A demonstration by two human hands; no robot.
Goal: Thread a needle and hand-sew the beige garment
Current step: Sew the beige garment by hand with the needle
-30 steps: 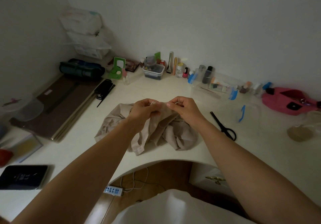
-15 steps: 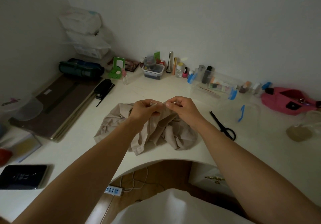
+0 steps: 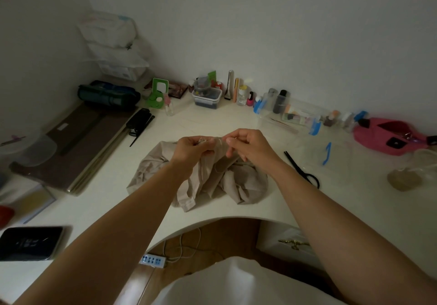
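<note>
Ideally, while the left hand [image 3: 191,147] is pinching a raised fold of the beige garment [image 3: 203,181], the right hand [image 3: 248,145], fingers [image 3: 230,141] clamped on thread beside that fold, is drawing it gently taut.

place: home dressing desk | cues: nail polish bottles [image 3: 250,98], pink pouch [image 3: 387,136], scissors [image 3: 302,170], phone [image 3: 30,242]

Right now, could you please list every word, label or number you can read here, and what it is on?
No text can be read.
Dark device: pale marks on its screen, too blurred.
Stacked white packages: print too faint.
Power strip: markings too small.
</note>
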